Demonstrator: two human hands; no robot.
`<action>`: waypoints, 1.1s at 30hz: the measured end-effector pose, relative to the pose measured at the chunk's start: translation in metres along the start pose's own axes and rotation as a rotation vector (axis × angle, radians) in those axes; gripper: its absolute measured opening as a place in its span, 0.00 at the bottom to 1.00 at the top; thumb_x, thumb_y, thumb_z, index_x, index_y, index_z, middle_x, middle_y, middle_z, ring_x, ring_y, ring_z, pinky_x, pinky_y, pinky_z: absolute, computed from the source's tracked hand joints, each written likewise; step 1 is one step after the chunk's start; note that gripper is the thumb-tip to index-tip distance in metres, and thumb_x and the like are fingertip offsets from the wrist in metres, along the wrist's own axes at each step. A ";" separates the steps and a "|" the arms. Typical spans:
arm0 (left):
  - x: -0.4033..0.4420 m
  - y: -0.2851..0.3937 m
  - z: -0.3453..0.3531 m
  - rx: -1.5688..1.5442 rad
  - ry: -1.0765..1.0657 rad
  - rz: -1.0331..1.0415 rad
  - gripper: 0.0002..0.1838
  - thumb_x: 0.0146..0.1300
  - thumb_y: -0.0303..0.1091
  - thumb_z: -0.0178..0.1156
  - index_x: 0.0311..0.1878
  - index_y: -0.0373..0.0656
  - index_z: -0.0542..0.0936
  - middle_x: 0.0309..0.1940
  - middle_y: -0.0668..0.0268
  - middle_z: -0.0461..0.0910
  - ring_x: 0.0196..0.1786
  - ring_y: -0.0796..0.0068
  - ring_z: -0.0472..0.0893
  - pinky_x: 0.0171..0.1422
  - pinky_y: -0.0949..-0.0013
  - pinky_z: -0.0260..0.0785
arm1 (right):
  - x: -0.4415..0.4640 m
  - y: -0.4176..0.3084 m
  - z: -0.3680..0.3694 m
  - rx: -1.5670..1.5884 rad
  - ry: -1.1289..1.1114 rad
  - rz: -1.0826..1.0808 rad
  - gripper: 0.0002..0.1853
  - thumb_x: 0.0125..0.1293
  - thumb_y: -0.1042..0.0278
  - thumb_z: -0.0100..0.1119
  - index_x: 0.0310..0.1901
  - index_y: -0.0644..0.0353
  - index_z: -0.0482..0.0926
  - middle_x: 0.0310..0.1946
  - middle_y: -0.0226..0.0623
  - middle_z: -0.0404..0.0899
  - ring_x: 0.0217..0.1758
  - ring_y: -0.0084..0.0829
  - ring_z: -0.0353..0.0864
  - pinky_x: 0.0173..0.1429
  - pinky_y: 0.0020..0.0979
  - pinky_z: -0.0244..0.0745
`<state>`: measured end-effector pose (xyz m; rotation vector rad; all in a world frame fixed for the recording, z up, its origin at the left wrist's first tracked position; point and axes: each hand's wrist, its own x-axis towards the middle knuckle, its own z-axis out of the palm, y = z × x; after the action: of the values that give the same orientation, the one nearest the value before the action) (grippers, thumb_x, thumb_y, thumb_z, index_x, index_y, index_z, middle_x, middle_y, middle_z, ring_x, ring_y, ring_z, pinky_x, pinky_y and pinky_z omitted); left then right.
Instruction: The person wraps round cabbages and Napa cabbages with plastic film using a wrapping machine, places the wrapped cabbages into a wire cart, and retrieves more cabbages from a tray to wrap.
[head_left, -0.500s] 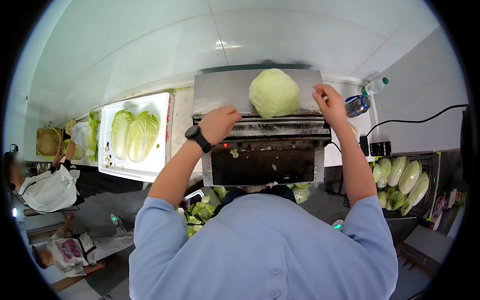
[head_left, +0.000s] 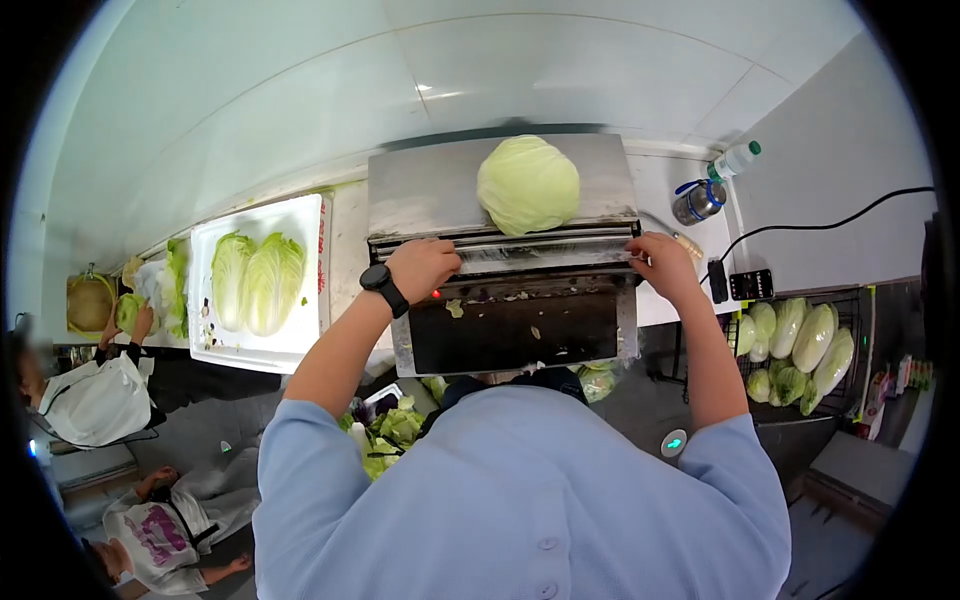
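Two bare hands meet the strip of clear film (head_left: 540,255) across the wrapping machine (head_left: 403,350), as I follow from afar. I have the left hand (head_left: 425,270) at the strip's left end, fingers bent and close together, and the right hand (head_left: 660,262) at its right end, thumb and fingertips drawn in; I cannot tell whether either pinches film. A round pale-green cabbage (head_left: 528,185) sits just beyond, upper centre of the frame, on the steel top (head_left: 420,180), untouched. In my judgement, the film wants a light, equal grip at both corners, level pull and no slack, or it may wrinkle or cling to itself; fingers are best kept off the dark plate (head_left: 515,330), which may be hot.

Vegetable scraps (head_left: 455,309) dot that plate beside a small red light (head_left: 436,294). On the white counter (head_left: 345,240), a white tray (head_left: 196,300) at centre left bears two halves of long cabbage (head_left: 272,285). At upper right, a bottle (head_left: 735,160) and a flask (head_left: 700,203) stand before a pale wall (head_left: 300,110); a phone (head_left: 751,285) lies below them. More long cabbages (head_left: 822,335) fill a rack at right. At far left, a co-worker's hand (head_left: 143,320) touches greens.
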<state>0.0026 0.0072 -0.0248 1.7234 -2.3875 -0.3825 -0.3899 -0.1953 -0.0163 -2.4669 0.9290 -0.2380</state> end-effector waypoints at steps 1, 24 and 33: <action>0.001 0.001 0.000 -0.004 -0.001 0.001 0.04 0.60 0.31 0.63 0.37 0.44 0.81 0.37 0.64 0.79 0.43 0.57 0.81 0.47 0.56 0.75 | 0.000 0.000 0.000 -0.019 -0.011 -0.005 0.10 0.58 0.72 0.66 0.42 0.59 0.82 0.37 0.37 0.81 0.43 0.41 0.82 0.46 0.38 0.77; -0.015 0.013 0.010 -0.161 0.170 -0.166 0.05 0.62 0.26 0.59 0.40 0.42 0.75 0.42 0.61 0.76 0.45 0.54 0.79 0.47 0.57 0.74 | 0.112 -0.088 0.032 -0.100 0.102 -0.236 0.56 0.36 0.62 0.82 0.72 0.34 0.64 0.75 0.52 0.52 0.75 0.60 0.56 0.72 0.51 0.70; -0.016 0.011 0.014 -0.233 0.183 -0.216 0.04 0.65 0.27 0.57 0.42 0.41 0.74 0.40 0.58 0.76 0.45 0.50 0.78 0.47 0.54 0.73 | 0.098 -0.091 0.010 -0.027 0.151 -0.231 0.47 0.44 0.66 0.78 0.70 0.38 0.68 0.72 0.51 0.58 0.71 0.54 0.65 0.67 0.45 0.75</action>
<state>-0.0062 0.0273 -0.0350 1.8247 -1.9534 -0.4876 -0.2607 -0.1967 0.0203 -2.6094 0.7075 -0.4988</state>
